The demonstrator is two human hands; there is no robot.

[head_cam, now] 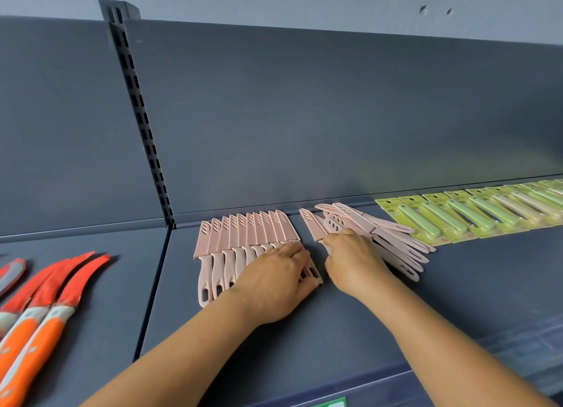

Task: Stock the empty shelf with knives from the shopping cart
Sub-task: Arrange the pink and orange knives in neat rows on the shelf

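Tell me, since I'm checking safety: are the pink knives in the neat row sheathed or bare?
Sheathed. Every blade showing in the neat row of pink knives wears a slotted pink cover; no bare metal shows there.

Print on yellow-green knife cards (393, 207) too small, blurred; no text legible anywhere.

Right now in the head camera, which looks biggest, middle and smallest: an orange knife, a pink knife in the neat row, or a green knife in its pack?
1. Orange knife, clearly largest, though it lies nearer the camera.
2. Pink knife in the neat row.
3. Green packaged knife. It looks close to the pink one and sits farther back, so that order is unsure.
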